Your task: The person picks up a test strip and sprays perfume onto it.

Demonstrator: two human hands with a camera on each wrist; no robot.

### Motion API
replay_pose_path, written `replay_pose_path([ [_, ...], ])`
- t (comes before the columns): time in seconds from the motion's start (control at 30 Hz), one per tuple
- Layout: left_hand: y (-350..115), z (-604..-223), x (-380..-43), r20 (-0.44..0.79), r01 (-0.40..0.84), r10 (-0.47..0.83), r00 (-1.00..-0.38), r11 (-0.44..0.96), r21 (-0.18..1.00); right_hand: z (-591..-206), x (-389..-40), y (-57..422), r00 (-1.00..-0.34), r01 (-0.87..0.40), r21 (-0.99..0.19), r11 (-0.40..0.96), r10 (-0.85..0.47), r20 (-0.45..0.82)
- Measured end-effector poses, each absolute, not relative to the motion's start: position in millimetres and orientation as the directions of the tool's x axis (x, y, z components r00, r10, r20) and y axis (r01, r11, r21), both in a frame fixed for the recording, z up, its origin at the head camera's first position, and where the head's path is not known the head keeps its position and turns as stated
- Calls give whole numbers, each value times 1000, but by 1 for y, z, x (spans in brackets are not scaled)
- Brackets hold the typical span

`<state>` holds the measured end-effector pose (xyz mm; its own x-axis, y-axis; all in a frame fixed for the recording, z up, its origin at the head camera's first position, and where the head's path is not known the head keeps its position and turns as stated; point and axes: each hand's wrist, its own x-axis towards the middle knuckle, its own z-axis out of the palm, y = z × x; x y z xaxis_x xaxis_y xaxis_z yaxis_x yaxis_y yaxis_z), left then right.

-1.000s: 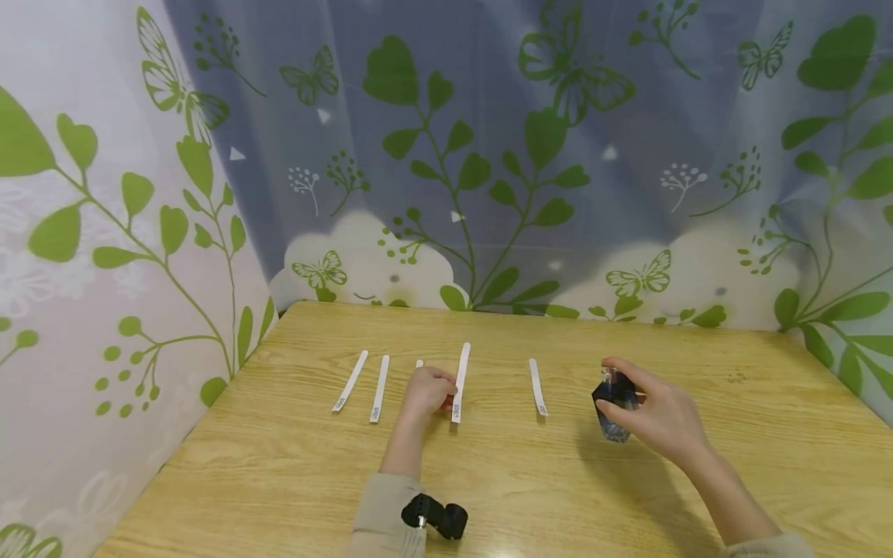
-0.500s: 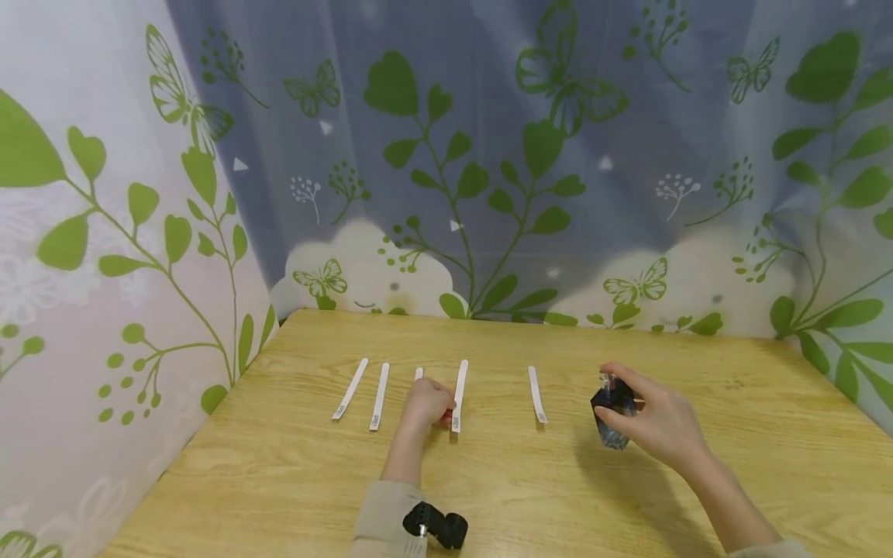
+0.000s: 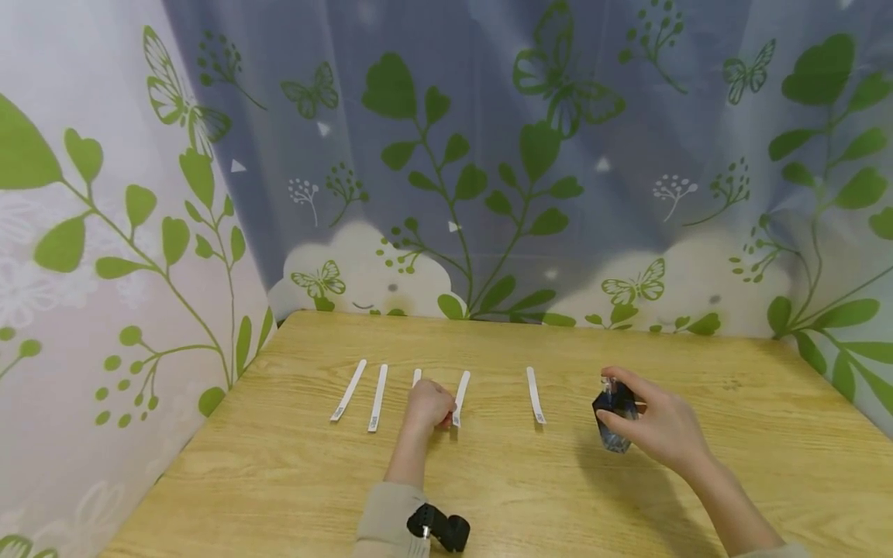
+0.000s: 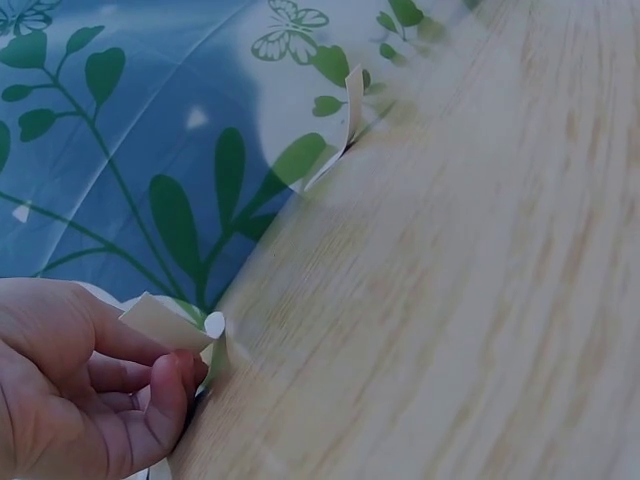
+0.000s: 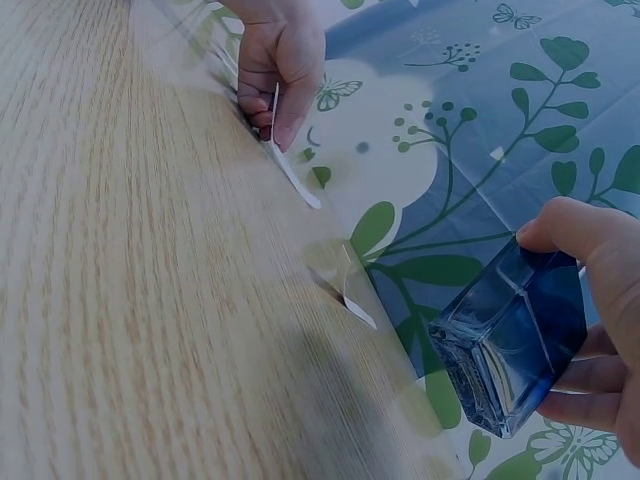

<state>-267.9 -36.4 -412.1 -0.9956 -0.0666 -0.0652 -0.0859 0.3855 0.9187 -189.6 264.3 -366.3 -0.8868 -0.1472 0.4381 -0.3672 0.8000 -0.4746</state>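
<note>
My left hand (image 3: 430, 404) is at the middle of the row, its thumb and fingers pinching the bent lower end of a white paper scent strip (image 3: 463, 386). In the left wrist view that strip's folded end (image 4: 165, 322) stands up against the fingertips. Right of it lies another bent strip (image 3: 534, 394). My left hand partly covers a further strip (image 3: 417, 375). My right hand (image 3: 663, 418) grips a dark blue glass perfume bottle (image 3: 614, 434) above the table, forefinger on its top. The right wrist view shows the faceted bottle (image 5: 515, 330) tilted, its base toward the camera.
Two more strips, an outer one (image 3: 349, 390) and an inner one (image 3: 377, 397), lie at the left of the wooden table (image 3: 279, 480). A patterned curtain (image 3: 446, 170) hangs along the back edge. On my left sleeve is a black camera mount (image 3: 439, 528).
The strip at my left fingertips has come down closer to the table and looks shorter in the head view. My right hand keeps the bottle in place. The head view tilted up slightly.
</note>
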Motion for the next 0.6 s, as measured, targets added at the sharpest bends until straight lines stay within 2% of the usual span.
replay_pose_path([
  [0.4,-39,-407,-266,8,-41,-84,-996,563,825,-368,-189,265,-882,-379,-475,794,-155,445],
  [0.6,-42,-399,-269,18,-21,-64,-998,556,831,-366,-189,267,-891,-373,-490,788,-156,427],
])
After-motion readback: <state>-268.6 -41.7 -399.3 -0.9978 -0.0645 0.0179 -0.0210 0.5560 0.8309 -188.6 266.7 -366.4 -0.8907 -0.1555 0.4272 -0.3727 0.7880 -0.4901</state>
